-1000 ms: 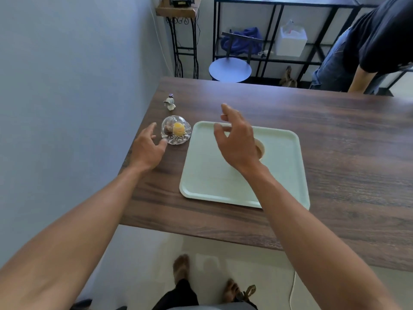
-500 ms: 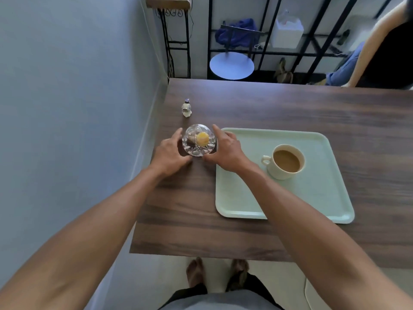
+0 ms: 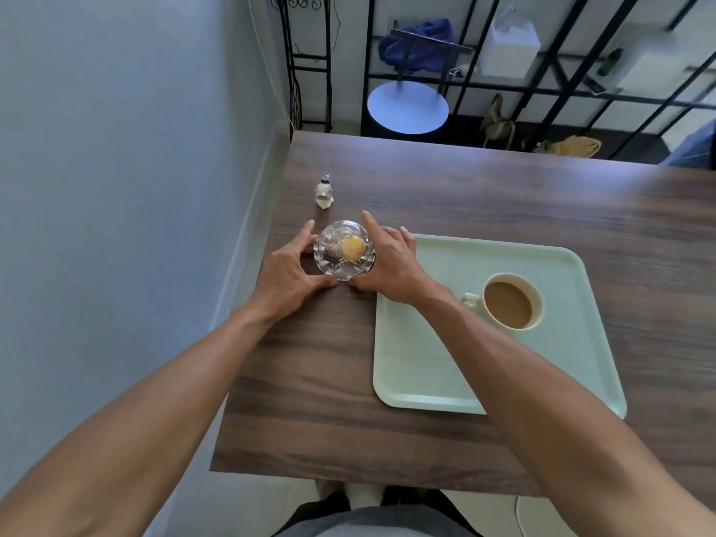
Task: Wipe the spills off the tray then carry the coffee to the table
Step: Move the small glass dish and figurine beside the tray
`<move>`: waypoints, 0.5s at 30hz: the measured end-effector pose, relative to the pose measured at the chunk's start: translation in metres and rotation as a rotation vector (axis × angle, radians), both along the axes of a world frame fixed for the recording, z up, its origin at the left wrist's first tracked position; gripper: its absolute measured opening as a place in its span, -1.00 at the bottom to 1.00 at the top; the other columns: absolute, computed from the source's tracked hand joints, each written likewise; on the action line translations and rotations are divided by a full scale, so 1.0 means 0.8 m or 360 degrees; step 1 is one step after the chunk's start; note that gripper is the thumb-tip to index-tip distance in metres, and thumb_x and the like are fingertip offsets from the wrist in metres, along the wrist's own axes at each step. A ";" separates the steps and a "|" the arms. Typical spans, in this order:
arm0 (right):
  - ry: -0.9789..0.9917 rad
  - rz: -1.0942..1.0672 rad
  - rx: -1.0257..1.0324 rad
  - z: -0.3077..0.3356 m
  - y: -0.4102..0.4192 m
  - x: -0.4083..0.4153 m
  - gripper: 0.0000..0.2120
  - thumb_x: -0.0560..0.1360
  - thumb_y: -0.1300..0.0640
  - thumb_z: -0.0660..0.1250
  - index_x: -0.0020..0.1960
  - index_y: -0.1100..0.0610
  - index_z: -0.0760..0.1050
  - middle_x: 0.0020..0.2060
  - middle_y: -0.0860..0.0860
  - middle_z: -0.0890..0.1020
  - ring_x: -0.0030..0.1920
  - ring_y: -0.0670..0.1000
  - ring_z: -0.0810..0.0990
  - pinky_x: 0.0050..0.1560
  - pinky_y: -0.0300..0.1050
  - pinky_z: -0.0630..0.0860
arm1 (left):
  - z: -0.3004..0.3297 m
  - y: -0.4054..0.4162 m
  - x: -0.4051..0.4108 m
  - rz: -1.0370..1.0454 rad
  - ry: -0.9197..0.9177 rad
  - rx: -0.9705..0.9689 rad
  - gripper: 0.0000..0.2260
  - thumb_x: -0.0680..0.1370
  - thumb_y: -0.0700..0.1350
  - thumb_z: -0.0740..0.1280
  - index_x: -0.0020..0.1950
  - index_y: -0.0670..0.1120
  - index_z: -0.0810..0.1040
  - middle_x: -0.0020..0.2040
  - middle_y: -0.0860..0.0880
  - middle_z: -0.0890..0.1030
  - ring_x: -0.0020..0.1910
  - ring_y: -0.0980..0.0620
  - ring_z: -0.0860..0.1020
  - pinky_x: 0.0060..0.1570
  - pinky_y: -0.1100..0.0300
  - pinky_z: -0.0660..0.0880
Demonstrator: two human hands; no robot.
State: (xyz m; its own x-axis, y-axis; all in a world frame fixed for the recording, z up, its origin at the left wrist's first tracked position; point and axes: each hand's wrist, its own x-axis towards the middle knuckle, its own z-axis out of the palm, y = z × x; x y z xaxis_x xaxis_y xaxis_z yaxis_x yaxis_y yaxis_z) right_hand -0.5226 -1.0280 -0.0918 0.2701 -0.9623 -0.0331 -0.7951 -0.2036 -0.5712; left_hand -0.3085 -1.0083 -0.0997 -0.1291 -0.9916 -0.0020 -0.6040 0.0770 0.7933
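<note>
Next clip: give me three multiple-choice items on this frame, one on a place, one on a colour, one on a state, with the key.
1. Where does the coffee cup stand?
A. on the tray
B. on the bare table
C. on the stool

2. What colour is the tray?
A. red
B. pale green
C. black

3. What are the two hands doing?
A. lifting the cup
B. wiping the tray
C. flanking the glass dish

Key: 1 A, the cup sits inside the tray's rim. 2 B, its surface is pale green. 3 C, the left hand and right hand sit on either side of the dish.
</note>
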 end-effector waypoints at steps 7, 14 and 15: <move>-0.0219 0.0071 -0.0054 0.009 -0.010 0.003 0.12 0.35 0.11 0.58 0.67 0.18 -0.08 0.45 0.11 0.49 0.52 0.13 0.36 0.58 0.13 -0.01 | 0.011 -0.007 -0.005 -0.0069 0.0138 -0.0112 -0.19 0.38 0.01 0.65 0.57 -0.02 0.40 0.30 0.02 0.67 0.13 0.11 0.69 0.24 0.05 0.61; -0.0347 0.0168 -0.0037 0.056 -0.039 -0.025 -0.06 0.33 0.15 0.65 0.57 0.17 0.23 0.27 0.12 0.60 0.22 0.08 0.59 0.19 -0.12 0.55 | 0.054 -0.033 -0.017 -0.0161 0.0089 -0.0231 -0.20 0.35 0.05 0.66 0.53 0.06 0.42 0.15 0.17 0.71 0.04 0.31 0.67 0.10 0.34 0.60; -0.0343 0.0181 -0.0053 0.063 -0.047 -0.033 -0.14 0.33 0.15 0.65 0.52 0.14 0.31 0.20 0.06 0.62 0.16 0.03 0.61 0.08 -0.25 0.55 | 0.062 -0.041 -0.022 -0.0161 0.0063 -0.0245 -0.21 0.35 0.04 0.67 0.52 0.03 0.44 0.16 0.15 0.71 0.04 0.31 0.67 0.09 0.32 0.61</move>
State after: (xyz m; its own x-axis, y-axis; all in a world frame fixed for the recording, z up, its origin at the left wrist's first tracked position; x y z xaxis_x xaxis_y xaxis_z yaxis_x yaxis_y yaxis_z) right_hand -0.5494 -1.0657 -0.0415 0.3739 -0.9249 0.0685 -0.6266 -0.3064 -0.7165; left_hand -0.3263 -1.0410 -0.0504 -0.2249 -0.9619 0.1557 -0.5556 0.2579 0.7904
